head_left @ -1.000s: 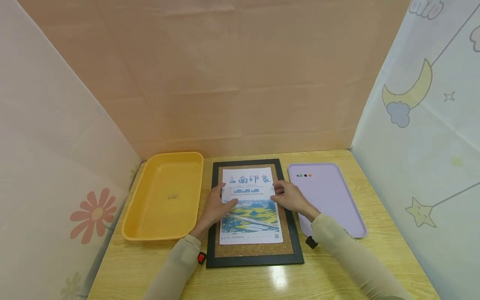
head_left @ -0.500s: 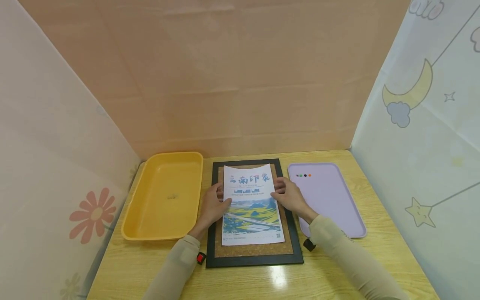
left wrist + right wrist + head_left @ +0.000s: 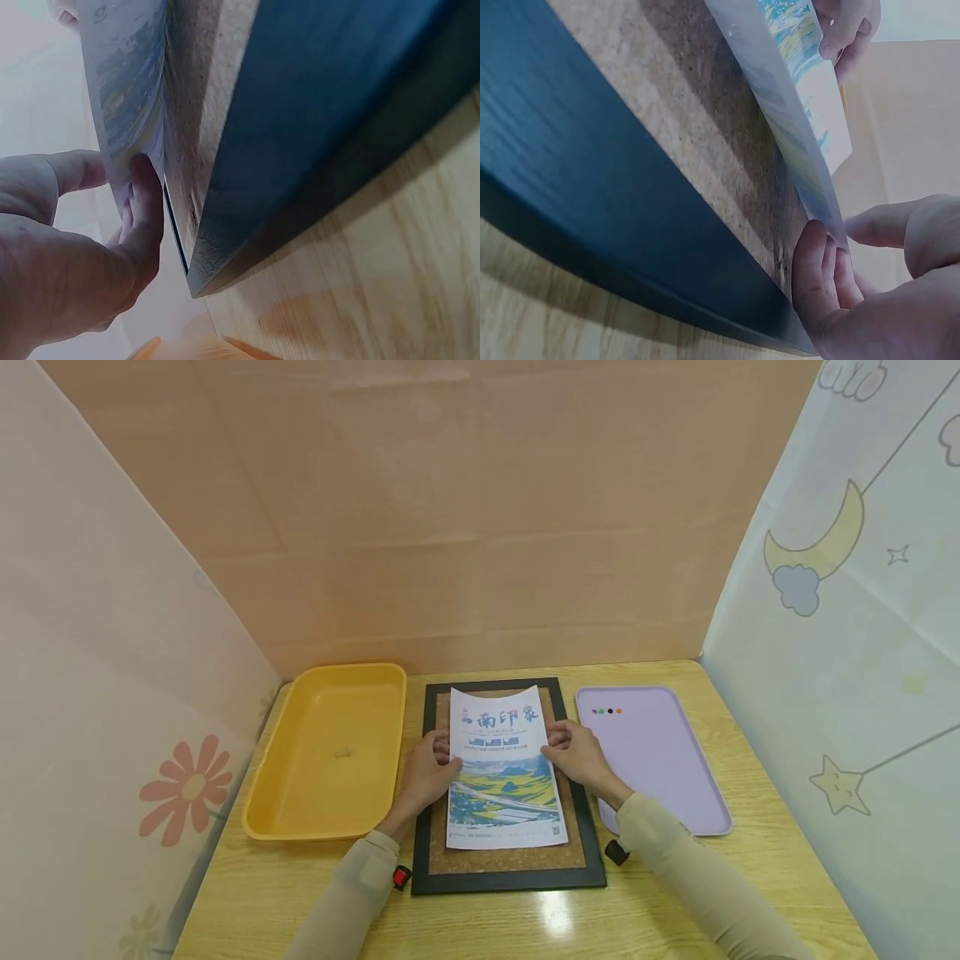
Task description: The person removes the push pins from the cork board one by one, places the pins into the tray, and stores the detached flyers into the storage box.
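A printed paper poster (image 3: 506, 793) with a landscape picture and Chinese lettering lies over a black-framed cork board (image 3: 510, 860). My left hand (image 3: 429, 772) pinches its left edge, thumb on top and fingers beneath. On the opposite edge my right hand (image 3: 583, 756) pinches it the same way. Both wrist views show the poster (image 3: 124, 82) bowed, its edges raised off the cork (image 3: 705, 142). The top corners curl up in the head view.
To the left stands a yellow tray (image 3: 326, 837). A lilac tray (image 3: 656, 752) on the right holds several small coloured pins (image 3: 611, 711) near its far edge. All rest on a wooden table (image 3: 480, 927), with fabric walls behind and at both sides.
The poster has come up off the cork at its side edges and far corners, bowing between my hands. My left fingers have moved beneath its edge; it has shifted slightly right.
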Motion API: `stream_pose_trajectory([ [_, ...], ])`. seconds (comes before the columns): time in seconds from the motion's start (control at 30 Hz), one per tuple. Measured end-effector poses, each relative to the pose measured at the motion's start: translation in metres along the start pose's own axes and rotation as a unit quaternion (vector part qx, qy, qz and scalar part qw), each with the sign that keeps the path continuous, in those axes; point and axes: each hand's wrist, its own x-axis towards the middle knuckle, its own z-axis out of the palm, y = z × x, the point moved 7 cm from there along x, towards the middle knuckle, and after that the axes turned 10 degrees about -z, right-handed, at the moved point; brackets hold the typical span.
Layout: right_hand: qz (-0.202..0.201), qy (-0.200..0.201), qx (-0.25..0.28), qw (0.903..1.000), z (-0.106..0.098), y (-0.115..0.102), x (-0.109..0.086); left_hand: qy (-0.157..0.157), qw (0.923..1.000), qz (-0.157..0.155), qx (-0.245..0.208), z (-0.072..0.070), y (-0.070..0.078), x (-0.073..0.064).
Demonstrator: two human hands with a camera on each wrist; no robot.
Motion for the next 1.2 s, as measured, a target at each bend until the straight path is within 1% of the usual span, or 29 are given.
stream_pose_trajectory([
  [0.17, 0.0, 0.001, 0.012, 0.9999, 0.0, 0.001, -0.001, -0.003, 1.0, -0.003, -0.003, 0.001, 0.0, -0.001],
  [0.47, 0.013, 0.0, 0.028, 0.9995, 0.002, 0.002, -0.001, -0.006, 0.9999, 0.011, -0.009, 0.001, 0.001, 0.0],
  [0.6, 0.012, -0.006, 0.032, 0.9994, 0.002, 0.002, -0.002, -0.008, 0.9998, 0.014, -0.013, 0.0, 0.002, -0.001],
  [0.73, 0.009, -0.007, 0.035, 0.9993, -0.001, 0.0, -0.002, -0.01, 0.9998, 0.012, -0.011, 0.0, 0.003, -0.002],
  [0.97, 0.006, 0.002, 0.054, 0.9985, -0.005, -0.006, -0.003, -0.013, 0.9999, 0.004, -0.01, -0.005, 0.007, -0.007],
  [1.07, 0.004, 0.008, 0.061, 0.9981, -0.008, -0.01, -0.005, -0.014, 0.9998, 0.009, -0.007, -0.008, 0.011, -0.009],
  [1.2, 0.004, 0.012, 0.077, 0.9969, -0.013, -0.017, -0.009, -0.016, 0.9995, 0.023, -0.013, -0.015, 0.017, -0.012],
])
